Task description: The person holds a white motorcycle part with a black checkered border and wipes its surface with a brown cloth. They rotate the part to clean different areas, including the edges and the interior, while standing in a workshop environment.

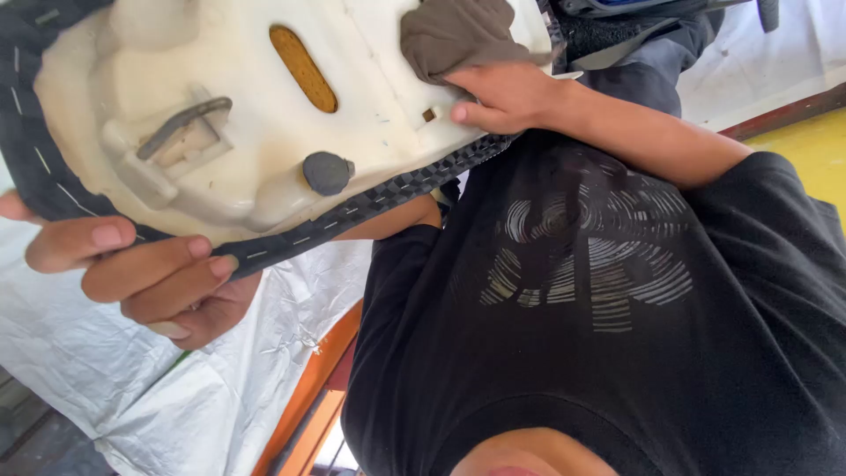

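An upturned vehicle seat [220, 123] fills the upper left, showing its cream plastic underside. On that underside are a metal latch bracket [181, 123], a grey rubber bumper [327, 172] and an orange oval slot [302, 67]. A black checkered cover [388, 189] is stapled around its rim. My left hand [145, 273] grips the lower left rim, fingers curled over the cover. My right hand [502, 95] presses a grey cloth [458, 35] against the plastic near the upper right edge.
My black printed shirt [617, 308] fills the lower right, close under the seat. A white plastic sheet [176, 388] lies below at the left, beside an orange wooden frame [308, 388]. A yellow surface [811, 150] shows at the far right. Dark gear [617, 35] sits at the top.
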